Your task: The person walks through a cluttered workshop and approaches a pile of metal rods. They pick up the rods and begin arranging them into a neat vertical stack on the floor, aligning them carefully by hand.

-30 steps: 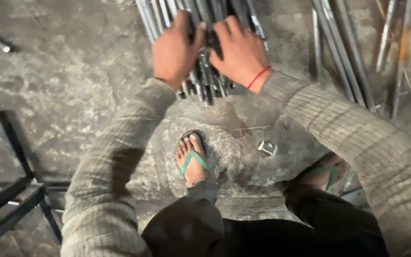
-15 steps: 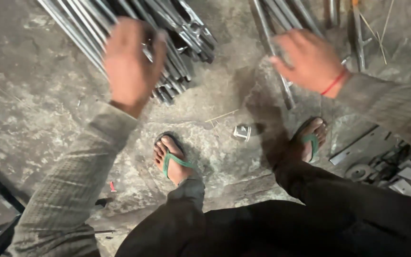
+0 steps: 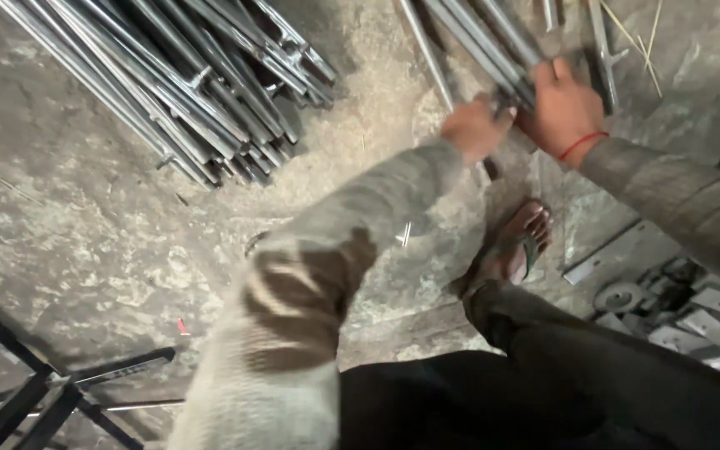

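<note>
Both hands meet at the near ends of a small bundle of grey steel rods (image 3: 493, 42) lying on the rough concrete floor (image 3: 68, 225). The left hand (image 3: 475, 127) is curled around the rod ends; the right hand (image 3: 562, 108), with a red thread at the wrist, lies over the same rods beside it, fingers bent down onto them, the two hands nearly touching. Well to the left of this bundle lies a larger heap of similar steel rods (image 3: 193, 83), with a strip of bare floor between the two. Just below the bundle's ends stands a foot in a green-strapped sandal (image 3: 514, 246), and right of the foot, flat metal offcuts (image 3: 677, 308) crowd the floor's edge. A black metal frame (image 3: 35, 392) sits far down-left of the bundle.
</note>
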